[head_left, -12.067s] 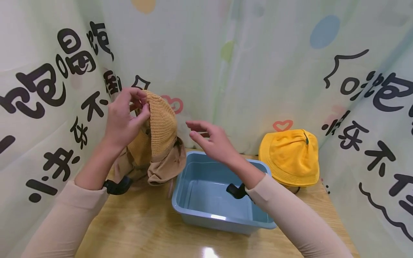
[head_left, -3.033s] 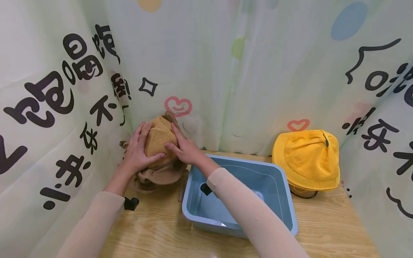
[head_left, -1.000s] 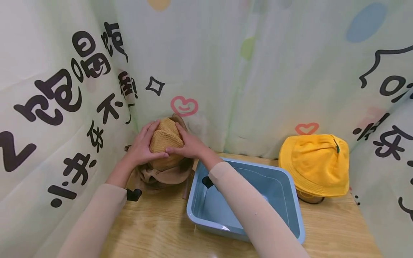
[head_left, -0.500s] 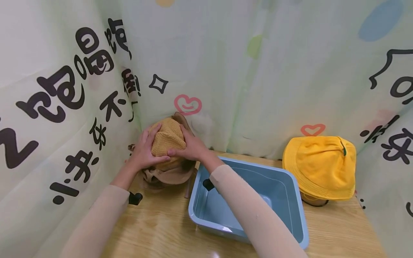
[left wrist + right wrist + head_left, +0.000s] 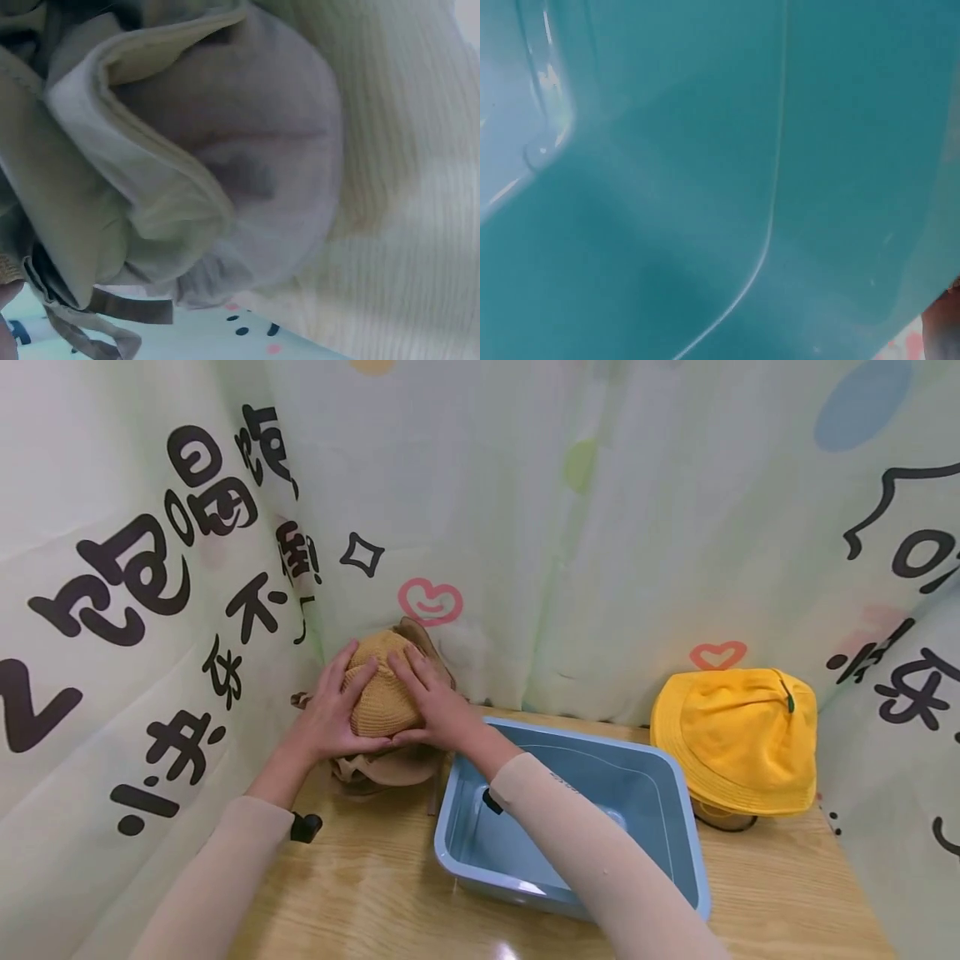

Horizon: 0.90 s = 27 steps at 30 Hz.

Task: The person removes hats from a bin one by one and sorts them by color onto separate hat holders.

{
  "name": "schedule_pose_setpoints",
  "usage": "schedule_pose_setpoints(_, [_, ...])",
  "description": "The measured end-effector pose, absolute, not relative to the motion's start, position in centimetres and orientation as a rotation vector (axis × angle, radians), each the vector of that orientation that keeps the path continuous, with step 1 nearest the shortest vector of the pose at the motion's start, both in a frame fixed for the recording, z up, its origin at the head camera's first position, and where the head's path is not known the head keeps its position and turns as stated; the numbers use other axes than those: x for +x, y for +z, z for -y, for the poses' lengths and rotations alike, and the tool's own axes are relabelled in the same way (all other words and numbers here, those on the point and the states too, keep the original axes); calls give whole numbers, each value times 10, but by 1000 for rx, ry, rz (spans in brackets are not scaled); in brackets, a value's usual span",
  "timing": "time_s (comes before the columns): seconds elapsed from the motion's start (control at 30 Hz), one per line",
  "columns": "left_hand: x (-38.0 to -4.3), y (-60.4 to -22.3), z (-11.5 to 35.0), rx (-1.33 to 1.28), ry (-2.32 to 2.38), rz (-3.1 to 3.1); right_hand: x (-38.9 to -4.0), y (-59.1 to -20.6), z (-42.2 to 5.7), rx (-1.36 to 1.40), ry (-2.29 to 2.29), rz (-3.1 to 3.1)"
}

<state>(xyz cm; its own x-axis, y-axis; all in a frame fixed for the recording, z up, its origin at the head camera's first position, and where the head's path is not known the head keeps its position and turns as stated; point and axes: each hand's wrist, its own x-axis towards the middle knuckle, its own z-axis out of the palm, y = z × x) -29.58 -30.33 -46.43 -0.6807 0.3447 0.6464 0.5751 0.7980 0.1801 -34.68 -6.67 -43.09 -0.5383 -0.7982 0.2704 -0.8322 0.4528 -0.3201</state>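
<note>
At the left of the head view, a hat (image 5: 384, 700) with a tan knitted crown and a brown cloth brim stands on the table. My left hand (image 5: 327, 714) lies along the crown's left side, fingers spread up it and thumb across its front. From the right, my right hand (image 5: 442, 706) touches the same crown, its fairly straight fingers reaching the top. Both thumbs nearly meet low at the front. The left wrist view is filled by the folded brim cloth (image 5: 157, 157) and a strap (image 5: 131, 306). What lies under the hat is hidden.
A blue plastic basin (image 5: 487, 883) stands right of the hat, beneath my right forearm; its inner wall (image 5: 705, 150) fills the right wrist view. Further right, a yellow bucket hat (image 5: 738, 739) sits raised on a low support. Printed curtains (image 5: 487, 485) enclose the wooden table (image 5: 352, 877).
At first my left hand lifted the hat by its crown, with my right hand in the air. Since then the hat came down and both hands settled on it. Lately my fingers spread higher over the crown.
</note>
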Motion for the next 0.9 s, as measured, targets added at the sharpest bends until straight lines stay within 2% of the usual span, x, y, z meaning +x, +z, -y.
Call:
schedule_pose_setpoints(0.27, [-296,-473,303,-663,-506,2360,-353,-440,71,1442,698,2653])
schedule_pose_setpoints(0.57, [-295,-452,305,-660,-379,2408,-358,-430,72,1459,711,2637])
schedule_pose_setpoints(0.9, [-311,-469,302,-783,-375,2224,-361,-436,68,1440,793,2716])
